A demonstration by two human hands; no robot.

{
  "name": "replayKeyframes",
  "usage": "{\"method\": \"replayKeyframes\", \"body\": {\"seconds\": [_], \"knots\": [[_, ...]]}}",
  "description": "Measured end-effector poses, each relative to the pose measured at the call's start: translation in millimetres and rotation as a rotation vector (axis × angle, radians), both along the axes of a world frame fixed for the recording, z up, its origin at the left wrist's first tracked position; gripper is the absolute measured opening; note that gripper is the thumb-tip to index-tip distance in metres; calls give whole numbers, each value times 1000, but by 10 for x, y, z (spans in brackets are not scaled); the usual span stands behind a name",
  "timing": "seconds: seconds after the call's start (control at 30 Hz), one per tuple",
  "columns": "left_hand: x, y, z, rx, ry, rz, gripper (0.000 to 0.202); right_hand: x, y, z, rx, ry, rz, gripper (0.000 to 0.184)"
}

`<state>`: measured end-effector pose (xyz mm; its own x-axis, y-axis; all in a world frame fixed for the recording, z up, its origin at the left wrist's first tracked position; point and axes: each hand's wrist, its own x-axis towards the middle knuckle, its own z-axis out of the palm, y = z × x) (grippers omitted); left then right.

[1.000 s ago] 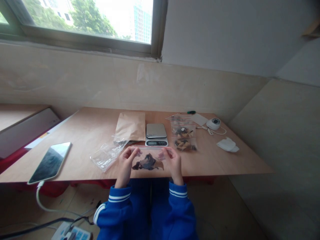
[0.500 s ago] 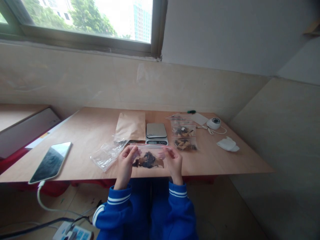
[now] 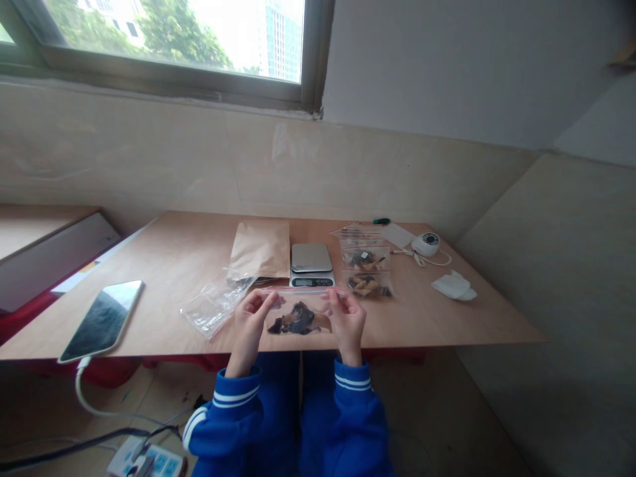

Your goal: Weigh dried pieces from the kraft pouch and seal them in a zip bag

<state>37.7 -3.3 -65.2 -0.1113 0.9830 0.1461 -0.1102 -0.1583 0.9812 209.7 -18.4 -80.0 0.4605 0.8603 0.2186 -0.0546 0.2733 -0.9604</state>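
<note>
Between my hands is a clear zip bag (image 3: 299,320) with dark and brown dried pieces inside, its zip edge toward the far side. My left hand (image 3: 252,323) pinches the bag's upper left corner, while my right hand (image 3: 346,321) pinches the upper right. Just beyond the bag stands a small digital scale (image 3: 311,260) with a bare metal plate. Left of the scale lies a brown paper bag (image 3: 262,248), with empty clear plastic bags (image 3: 213,308) in front of it. Filled zip bags (image 3: 368,283) of similar dried pieces lie in an overlapping row right of the scale.
A phone (image 3: 102,321) with a white cable lies at the table's left. To the right are a white dome camera (image 3: 426,245) with its cable, a crumpled white tissue (image 3: 454,286) and a green-handled tool (image 3: 381,221). A power strip (image 3: 146,458) sits below the table's edge.
My right hand has shifted slightly right along the zip bag's top edge. The dried pieces inside hang a little farther right. Both hands still pinch the bag.
</note>
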Motion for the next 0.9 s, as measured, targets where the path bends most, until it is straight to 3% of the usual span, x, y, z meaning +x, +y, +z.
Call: {"method": "replayKeyframes", "body": {"seconds": [0.2,0.4,0.53,0.9], "knots": [[101,-11,-1,41,-5,103,23,-32,27,12,21,27,-12,25],[173,-12,-51,-37,-234,-8,26,-103,58,-32,18,126,128,27],[137,17,-75,-47,-221,-16,26,-130,78,-76,-61,207,236,33],[67,2,-78,-73,-128,22,26,-125,54,-25,-4,16,125,25]]}}
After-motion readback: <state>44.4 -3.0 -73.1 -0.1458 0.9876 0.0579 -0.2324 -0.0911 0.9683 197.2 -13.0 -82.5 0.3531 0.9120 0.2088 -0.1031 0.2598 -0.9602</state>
